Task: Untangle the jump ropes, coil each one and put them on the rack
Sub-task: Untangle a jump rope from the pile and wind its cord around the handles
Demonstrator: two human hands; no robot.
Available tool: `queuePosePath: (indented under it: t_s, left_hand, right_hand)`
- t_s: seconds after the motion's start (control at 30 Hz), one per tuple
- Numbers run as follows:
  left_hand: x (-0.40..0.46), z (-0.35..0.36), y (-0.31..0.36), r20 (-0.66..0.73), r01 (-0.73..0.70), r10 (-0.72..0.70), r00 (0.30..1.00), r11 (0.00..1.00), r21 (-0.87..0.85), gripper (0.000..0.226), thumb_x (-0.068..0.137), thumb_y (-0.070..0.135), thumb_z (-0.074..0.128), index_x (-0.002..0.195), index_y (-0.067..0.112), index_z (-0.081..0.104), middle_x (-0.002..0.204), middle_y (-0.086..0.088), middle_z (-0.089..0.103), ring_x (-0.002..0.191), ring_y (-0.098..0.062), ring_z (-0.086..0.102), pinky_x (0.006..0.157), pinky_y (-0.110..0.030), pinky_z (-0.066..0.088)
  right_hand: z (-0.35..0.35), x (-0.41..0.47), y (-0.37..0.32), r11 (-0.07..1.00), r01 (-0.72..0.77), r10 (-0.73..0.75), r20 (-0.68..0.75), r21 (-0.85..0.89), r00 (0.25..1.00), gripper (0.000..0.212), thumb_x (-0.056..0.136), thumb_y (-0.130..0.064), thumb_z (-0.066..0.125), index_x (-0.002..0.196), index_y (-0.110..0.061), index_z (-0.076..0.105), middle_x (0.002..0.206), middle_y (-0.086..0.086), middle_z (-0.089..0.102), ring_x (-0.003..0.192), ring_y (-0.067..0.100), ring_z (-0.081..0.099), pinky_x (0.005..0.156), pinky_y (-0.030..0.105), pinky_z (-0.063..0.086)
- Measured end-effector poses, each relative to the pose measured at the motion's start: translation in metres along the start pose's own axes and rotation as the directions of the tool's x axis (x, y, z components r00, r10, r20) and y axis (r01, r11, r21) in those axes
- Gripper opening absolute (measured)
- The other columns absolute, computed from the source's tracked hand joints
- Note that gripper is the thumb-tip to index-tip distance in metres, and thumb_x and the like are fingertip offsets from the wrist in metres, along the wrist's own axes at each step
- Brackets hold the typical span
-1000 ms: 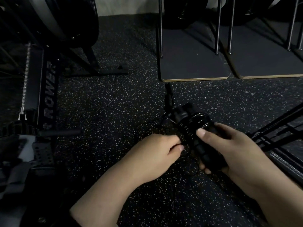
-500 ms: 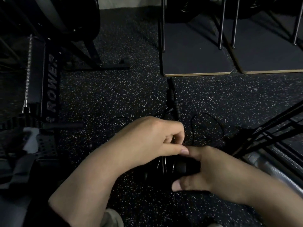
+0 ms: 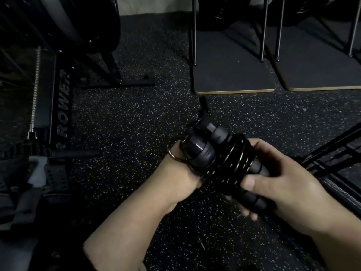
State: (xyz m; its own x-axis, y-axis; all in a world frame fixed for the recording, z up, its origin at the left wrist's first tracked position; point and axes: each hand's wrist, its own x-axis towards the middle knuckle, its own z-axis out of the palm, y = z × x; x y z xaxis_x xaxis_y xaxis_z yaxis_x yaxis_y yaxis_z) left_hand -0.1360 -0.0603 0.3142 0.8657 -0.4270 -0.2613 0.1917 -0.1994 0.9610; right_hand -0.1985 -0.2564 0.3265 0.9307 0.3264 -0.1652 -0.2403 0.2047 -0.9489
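Observation:
A black jump rope [image 3: 224, 159] is bundled above the speckled floor: its two thick handles lie side by side with thin cable wound around them in several turns. My right hand [image 3: 283, 184] grips the lower part of the handles, thumb across the front. My left hand [image 3: 179, 173] is closed on a loop of the cable at the bundle's left side. Another black rope handle [image 3: 203, 106] lies on the floor just beyond the bundle; its cable is hard to make out in the dark.
A rowing machine [image 3: 62, 106] marked ROWER fills the left side. Two dark boards with metal posts [image 3: 232, 75] stand at the back. A black metal frame [image 3: 332, 153] slants in from the right. Dark straps lie at lower left.
Half a second ago both hands were low and close together over the bundle. Now the bundle is raised and tilted away from me, and my left hand has swung round its left side with the cable.

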Motion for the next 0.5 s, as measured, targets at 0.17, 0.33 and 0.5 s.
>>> queuePosePath:
  t_s: [0.17,0.33,0.5]
  left_hand:
    - [0.003,0.006,0.013,0.018,0.12,-0.121,0.993,0.992,0.043,0.056,0.103,0.004,0.043,0.055,0.024,0.063,0.045,0.014,0.048,0.038,-0.001,0.043,0.043,-0.016,0.037]
    - [0.004,0.002,0.012,0.001,0.135,-0.136,0.991,0.982,0.132,0.036,0.105,0.021,0.044,0.073,0.017,0.06,0.055,0.006,0.049,0.043,-0.007,0.034,0.046,-0.026,0.028]
    - [0.005,0.0,0.006,0.072,0.155,-0.169,0.983,0.973,0.168,0.031,0.097,0.039,0.052,0.089,0.011,0.064,0.068,0.001,0.046,0.051,-0.009,0.033,0.054,-0.025,0.031]
  right_hand:
    - [0.008,0.001,0.002,1.0,-0.005,-0.001,-0.288,-0.022,0.958,0.062,0.061,-0.042,0.096,0.115,-0.028,0.067,0.08,0.024,0.071,0.055,0.036,0.061,0.046,0.036,0.05]
    - [0.007,0.007,0.006,0.99,-0.05,-0.017,-0.468,-0.13,0.883,0.041,0.064,-0.033,0.081,0.105,-0.036,0.074,0.085,0.005,0.077,0.065,0.027,0.071,0.056,0.04,0.057]
    - [0.002,0.009,0.009,0.864,-0.164,-0.159,-0.567,-0.476,0.808,0.046,0.069,-0.047,0.077,0.112,-0.045,0.059,0.091,-0.031,0.072,0.082,-0.008,0.069,0.068,0.009,0.05]
